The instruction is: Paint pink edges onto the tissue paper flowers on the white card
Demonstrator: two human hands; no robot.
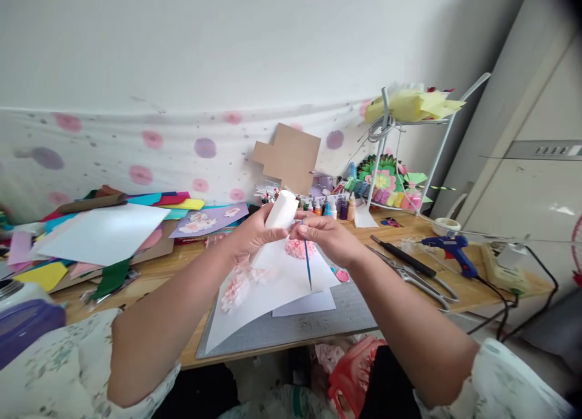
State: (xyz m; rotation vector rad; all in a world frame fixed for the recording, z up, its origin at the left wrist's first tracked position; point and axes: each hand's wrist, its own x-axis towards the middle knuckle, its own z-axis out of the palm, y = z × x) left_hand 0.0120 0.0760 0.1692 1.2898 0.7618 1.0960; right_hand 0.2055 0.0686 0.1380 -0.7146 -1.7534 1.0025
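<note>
My left hand [252, 237] is wrapped round a plain white bottle [282, 213], which it holds tilted above the table. In my right hand [330, 234] a thin blue paintbrush [308, 264] is pinched, its tip pointing down. Both hands are close together over a large white sheet of paper [268, 301] with a raised front edge. Pale pink petal clusters [236, 291] lie on the sheet's left part. A denser pink flower cluster [297, 248] shows beneath my right hand, partly hidden by it. Under the sheet is a grey cutting mat [350, 313].
Stacked coloured felt and a white board [104, 231] cover the left side. Small paint bottles [343, 208] line the back beneath brown cardboard [291, 158]. Scissors [422, 282], a blue glue gun [450, 249] with cable, and a tape roll [447, 226] lie right. A wire rack [379, 146] stands behind.
</note>
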